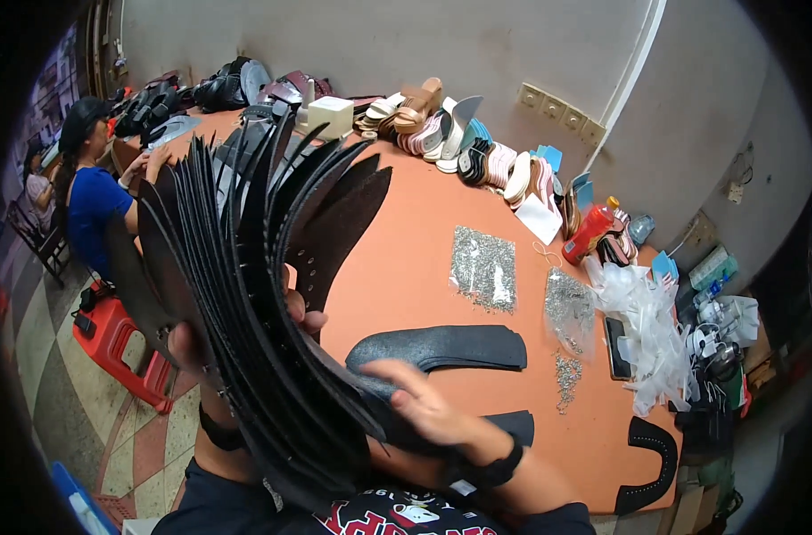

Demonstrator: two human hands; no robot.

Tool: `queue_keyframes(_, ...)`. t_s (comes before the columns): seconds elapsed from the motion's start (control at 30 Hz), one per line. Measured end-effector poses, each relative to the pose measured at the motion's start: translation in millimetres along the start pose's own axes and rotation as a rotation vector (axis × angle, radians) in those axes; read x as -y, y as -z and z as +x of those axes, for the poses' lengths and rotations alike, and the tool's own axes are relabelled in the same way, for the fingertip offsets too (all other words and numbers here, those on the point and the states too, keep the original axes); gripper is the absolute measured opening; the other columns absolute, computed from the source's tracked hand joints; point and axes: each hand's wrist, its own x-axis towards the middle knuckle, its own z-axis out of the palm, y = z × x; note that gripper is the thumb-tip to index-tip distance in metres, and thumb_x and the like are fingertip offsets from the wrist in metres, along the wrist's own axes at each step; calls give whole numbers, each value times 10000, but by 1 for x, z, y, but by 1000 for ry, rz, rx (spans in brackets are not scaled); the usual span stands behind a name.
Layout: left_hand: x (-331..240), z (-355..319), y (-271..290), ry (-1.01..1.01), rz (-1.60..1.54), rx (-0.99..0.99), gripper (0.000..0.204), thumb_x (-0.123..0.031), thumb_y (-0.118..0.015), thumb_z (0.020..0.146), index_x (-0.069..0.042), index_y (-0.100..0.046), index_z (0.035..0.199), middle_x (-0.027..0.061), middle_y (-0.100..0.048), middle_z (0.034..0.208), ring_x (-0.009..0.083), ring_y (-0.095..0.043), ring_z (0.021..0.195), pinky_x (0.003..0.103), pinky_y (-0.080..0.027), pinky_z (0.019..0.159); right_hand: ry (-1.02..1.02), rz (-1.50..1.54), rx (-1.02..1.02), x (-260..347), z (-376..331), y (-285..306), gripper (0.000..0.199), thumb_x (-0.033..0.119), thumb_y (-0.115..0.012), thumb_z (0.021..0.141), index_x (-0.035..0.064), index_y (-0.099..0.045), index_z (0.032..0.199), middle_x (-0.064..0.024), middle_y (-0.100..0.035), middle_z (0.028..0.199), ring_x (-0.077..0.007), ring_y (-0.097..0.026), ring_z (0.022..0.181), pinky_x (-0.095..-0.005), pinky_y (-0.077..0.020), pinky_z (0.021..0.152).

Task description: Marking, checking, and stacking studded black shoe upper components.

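The stack of curved dark pieces point(245, 285) is held up in front of you, at the near left side of the counter point(397, 276), its far ends fanned apart. Your left hand point(184, 348) clamps it: thumb on the left face, fingers point(296, 306) on the right. Your right hand point(432, 417) is at the stack's near right side, fingers extended and apart, pinching nothing; contact cannot be confirmed. Treat the stack as probably heavy, each piece as thin and flexible; smooth faces may slide. Grip mid-length, across the full thickness. To the right lies a flat dark pile point(473, 345); beyond it, a clear bag of small metal parts point(483, 269).
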Motion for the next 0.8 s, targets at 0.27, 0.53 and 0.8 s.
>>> queue_keyframes(0.27,2,-15,-9,-49,197,-371,889,-520,-660,790,24,-295,1390,170,-397,1178,269,-500,1013,422,-486,943,-257,-1174,93,-29,-27,96,895,400,-821,630,70,-421,1359,-204,-417,1358,-383,-377,1284,-512,-252,1083)
queue_keyframes(0.53,5,5,26,-70,28,-96,892,-503,-660,796,10,-280,1419,194,-369,1340,266,-472,1045,373,-426,914,-392,-1052,97,-42,-34,117,925,421,-813,639,61,-390,1379,-193,-439,1352,-384,-392,1271,-477,-298,1056)
queue_keyframes(0.8,-57,12,72,272,193,125,804,-275,-693,838,-10,-222,1433,145,-376,1338,241,-437,1203,362,-398,1031,-490,-975,4,-48,-27,112,791,308,-813,665,71,-434,1317,-142,-493,1277,-335,-430,1237,-455,-352,1009)
